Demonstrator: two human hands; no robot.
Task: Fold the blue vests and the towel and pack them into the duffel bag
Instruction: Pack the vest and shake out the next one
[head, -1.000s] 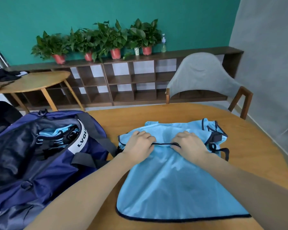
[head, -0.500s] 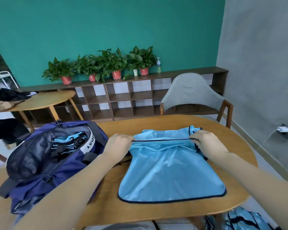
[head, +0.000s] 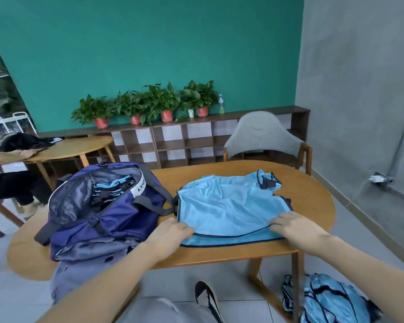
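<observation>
On the oval wooden table (head: 313, 201) stands a navy duffel bag (head: 107, 213), unzipped, with folded light-blue vests (head: 113, 187) stacked inside. Beside it lies a smooth light-blue vest (head: 229, 206) with dark trim, folded over. Left hand (head: 170, 231) and right hand (head: 294, 227) pinch its near edge with curled fingers.

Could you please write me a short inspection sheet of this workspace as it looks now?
Surface: wooden table, oval.
Job's things: blue vest spread flat; duffel bag open beside it, folded vests inside; vest pile on the floor. Towel: nothing seen.
Clutter: grey cloth hanging under the bag.
Grippers: left hand and right hand grip the vest's near hem.
Cables: wall plug.
Surroundings: chair, shelf plants.
</observation>
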